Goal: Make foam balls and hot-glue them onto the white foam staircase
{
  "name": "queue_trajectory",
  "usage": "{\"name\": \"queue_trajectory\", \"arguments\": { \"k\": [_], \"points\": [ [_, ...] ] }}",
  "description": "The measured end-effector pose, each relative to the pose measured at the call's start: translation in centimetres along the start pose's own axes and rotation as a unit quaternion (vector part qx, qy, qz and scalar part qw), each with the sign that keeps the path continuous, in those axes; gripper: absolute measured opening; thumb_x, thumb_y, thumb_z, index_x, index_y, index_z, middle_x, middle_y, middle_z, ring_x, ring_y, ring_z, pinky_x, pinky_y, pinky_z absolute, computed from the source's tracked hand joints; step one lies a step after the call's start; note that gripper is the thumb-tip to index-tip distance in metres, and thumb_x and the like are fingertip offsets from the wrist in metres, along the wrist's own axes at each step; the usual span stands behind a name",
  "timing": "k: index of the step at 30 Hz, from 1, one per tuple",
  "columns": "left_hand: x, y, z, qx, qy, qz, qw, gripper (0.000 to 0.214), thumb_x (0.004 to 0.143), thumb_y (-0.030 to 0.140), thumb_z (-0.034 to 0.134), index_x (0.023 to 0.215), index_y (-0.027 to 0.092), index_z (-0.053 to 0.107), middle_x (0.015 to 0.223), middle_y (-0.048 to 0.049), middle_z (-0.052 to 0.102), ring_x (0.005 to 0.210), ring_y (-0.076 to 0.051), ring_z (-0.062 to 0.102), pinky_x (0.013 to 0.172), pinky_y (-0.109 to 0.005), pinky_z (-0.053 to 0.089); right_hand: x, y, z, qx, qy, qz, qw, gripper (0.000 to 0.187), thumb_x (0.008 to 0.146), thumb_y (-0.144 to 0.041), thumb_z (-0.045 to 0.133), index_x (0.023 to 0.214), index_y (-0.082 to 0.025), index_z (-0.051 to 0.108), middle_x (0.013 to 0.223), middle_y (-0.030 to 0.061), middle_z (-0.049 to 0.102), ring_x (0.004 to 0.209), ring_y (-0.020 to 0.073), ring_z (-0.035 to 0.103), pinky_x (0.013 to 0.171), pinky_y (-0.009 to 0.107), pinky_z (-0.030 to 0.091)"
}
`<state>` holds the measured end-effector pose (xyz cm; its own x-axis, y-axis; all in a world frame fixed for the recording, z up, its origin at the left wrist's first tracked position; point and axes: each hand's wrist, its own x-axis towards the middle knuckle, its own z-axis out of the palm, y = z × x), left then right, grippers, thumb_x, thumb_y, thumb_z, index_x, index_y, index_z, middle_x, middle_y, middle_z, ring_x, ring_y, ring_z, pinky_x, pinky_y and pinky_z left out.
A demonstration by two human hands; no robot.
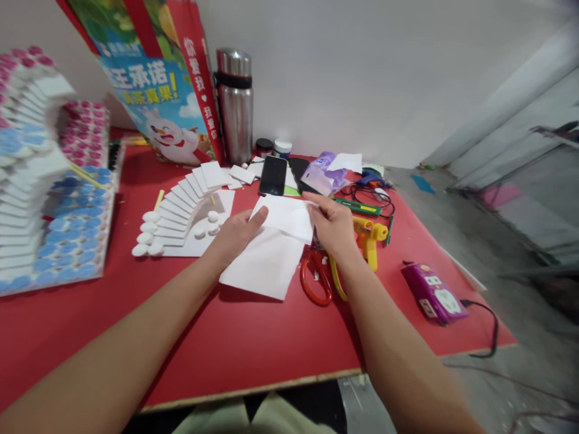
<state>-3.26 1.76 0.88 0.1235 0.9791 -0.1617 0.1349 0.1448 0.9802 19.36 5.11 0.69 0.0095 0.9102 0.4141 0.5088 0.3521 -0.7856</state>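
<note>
My left hand (235,235) and my right hand (332,226) both pinch a small white sheet (289,217) held just above a larger white foam sheet (266,265) that lies on the red table (253,349). The left thumb lies on the small sheet's left edge, the right fingers curl over its right edge. Red-handled scissors (314,280) lie right under my right wrist, beside a yellow-handled tool (368,238).
A fan of white strips with white foam dots (181,211) lies to the left. Stacked panels of blue and pink dots (67,229) stand at far left. Behind are a steel flask (235,105), a phone (272,175), a glue gun (368,179) and a purple power strip (434,295).
</note>
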Motion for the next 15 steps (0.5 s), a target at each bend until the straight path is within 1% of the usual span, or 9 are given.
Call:
{"name": "queue_trajectory", "arguments": {
  "k": [2, 6, 8, 11, 13, 15],
  "points": [
    [0.0, 0.0, 0.1, -0.022, 0.005, 0.002, 1.0, 0.06, 0.077, 0.071, 0.071, 0.099, 0.015, 0.073, 0.083, -0.0085, 0.076, 0.076, -0.024, 0.07, 0.066, -0.03, 0.05, -0.1, -0.2, -0.1, -0.014, 0.027, -0.009, 1.0, 0.029, 0.088, -0.02, 0.056, 0.102, -0.021, 0.081, 0.096, 0.0034, 0.08, 0.085, 0.0208, 0.072, 0.083, 0.038, 0.057],
    [0.0, 0.3, 0.6, -0.147, -0.026, -0.002, 0.989, 0.066, 0.066, 0.057, 0.088, 0.112, 0.014, 0.07, 0.098, -0.0106, 0.079, 0.083, -0.024, 0.073, 0.072, -0.031, 0.053, -0.1, -0.5, -0.3, -0.043, 0.071, -0.011, 0.996, 0.029, 0.088, -0.021, 0.056, 0.102, -0.019, 0.081, 0.097, 0.0056, 0.081, 0.086, 0.0225, 0.074, 0.086, 0.039, 0.056],
    [0.0, 0.5, 0.6, -0.191, -0.034, -0.011, 0.981, 0.067, 0.063, 0.052, 0.091, 0.112, 0.012, 0.07, 0.097, -0.0118, 0.079, 0.084, -0.025, 0.074, 0.071, -0.031, 0.055, 0.0, -0.6, -0.5, -0.054, 0.092, -0.019, 0.994, 0.028, 0.088, -0.022, 0.056, 0.102, -0.018, 0.081, 0.096, 0.0064, 0.082, 0.085, 0.0228, 0.074, 0.085, 0.039, 0.057],
    [0.1, 0.6, 0.4, -0.223, -0.041, -0.019, 0.974, 0.063, 0.064, 0.047, 0.091, 0.112, 0.012, 0.07, 0.091, -0.0111, 0.08, 0.079, -0.026, 0.076, 0.068, -0.033, 0.057, 0.2, -1.0, -1.2, -0.049, 0.144, -0.041, 0.988, 0.028, 0.09, -0.022, 0.056, 0.103, -0.019, 0.08, 0.1, 0.007, 0.081, 0.089, 0.023, 0.074, 0.087, 0.039, 0.057],
    [0.3, 0.5, 0.2, -0.245, -0.011, -0.004, 0.969, 0.056, 0.066, 0.041, 0.09, 0.111, 0.013, 0.07, 0.091, -0.0097, 0.08, 0.08, -0.026, 0.076, 0.07, -0.034, 0.059, 0.2, -1.3, -1.7, -0.045, 0.177, -0.054, 0.982, 0.029, 0.092, -0.021, 0.054, 0.107, -0.02, 0.079, 0.105, 0.007, 0.08, 0.095, 0.023, 0.074, 0.09, 0.04, 0.057],
    [0.4, 0.4, -0.1, -0.271, 0.064, 0.049, 0.959, 0.049, 0.068, 0.032, 0.088, 0.109, 0.015, 0.069, 0.094, -0.0075, 0.08, 0.086, -0.026, 0.077, 0.076, -0.034, 0.061, 0.2, -1.4, -2.0, -0.056, 0.189, -0.059, 0.979, 0.032, 0.093, -0.019, 0.05, 0.111, -0.019, 0.077, 0.11, 0.0088, 0.079, 0.102, 0.0239, 0.074, 0.093, 0.041, 0.056]
  ]
}}
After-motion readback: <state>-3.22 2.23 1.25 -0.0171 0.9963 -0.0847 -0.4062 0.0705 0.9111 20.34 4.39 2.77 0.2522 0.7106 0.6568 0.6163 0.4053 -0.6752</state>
